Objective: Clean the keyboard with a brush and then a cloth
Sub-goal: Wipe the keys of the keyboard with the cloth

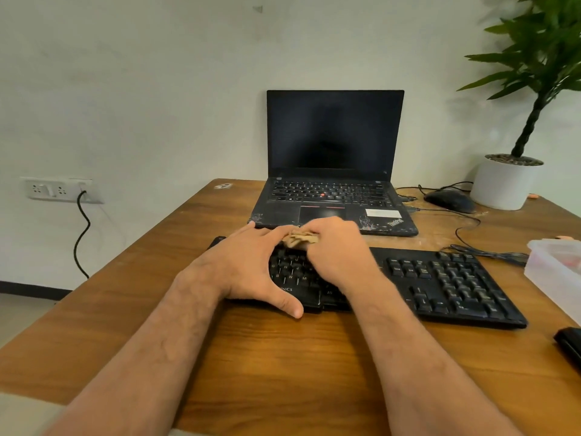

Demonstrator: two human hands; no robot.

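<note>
The person's right hand (336,247) is curling down over a small crumpled tan cloth (298,239), fingers bunched and pinching it against the upper rows of the wide black plastic keyboard (440,278). The left hand (248,265) is lying spread and flat on the keyboard's left portion, thumb (287,305) hooking over the front edge near the space bar, its fingertips touching the cloth too. It is gripping nothing, just pinning the board down.

The keyboard is sitting across the brown wooden desk (283,372), just in front of an open black laptop (333,171) whose screen is dark. To the right of it, a translucent plastic box (553,272) is standing near the desk edge, and behind that a black corded mouse (449,200) and a white pot with a green leafy plant (506,184) are resting by the wall. No brush is showing anywhere, so I judge this to be the cloth stage.

The cloth looks soft, light and limp; it will fold and slip under the fingers, so wadding it into a pad and holding it from above suits it best. The keyboard looks stiff but light enough to skate on the smooth wood, and its keycaps could snag or pop, so bracing the frame at its front edge and wiping with modest pressure seems wise.
</note>
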